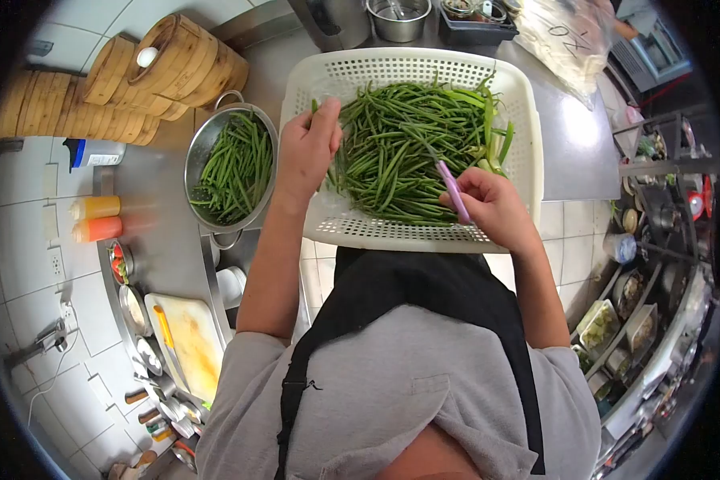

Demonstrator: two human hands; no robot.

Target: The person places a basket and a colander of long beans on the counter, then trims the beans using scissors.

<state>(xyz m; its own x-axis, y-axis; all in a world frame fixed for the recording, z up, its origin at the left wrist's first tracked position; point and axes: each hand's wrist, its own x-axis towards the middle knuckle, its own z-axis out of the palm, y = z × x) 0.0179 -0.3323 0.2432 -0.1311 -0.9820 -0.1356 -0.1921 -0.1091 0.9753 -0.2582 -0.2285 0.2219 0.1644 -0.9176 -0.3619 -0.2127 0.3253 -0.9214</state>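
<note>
A white perforated basket (532, 144) holds a heap of green beans (400, 152). Over its left side, my left hand (314, 144) is closed on green beans, with a tip showing above the fingers. My right hand (492, 204), over the basket's front right part, grips purple-handled scissors (454, 190) whose blades point up and left over the heap. Some thicker pale green stalks (494, 136) lie at the basket's right end. To the left of the basket stands a metal colander (192, 152) with more green beans (234, 168) in it.
Bamboo steamers (192, 68) are stacked at the upper left. Along the left counter are sauce bottles (96, 218) and a cutting board (190, 340) with a yellow-handled knife (164, 326). A plastic bag (564, 40) lies at the upper right, and shelves with containers (604, 324) stand at the right.
</note>
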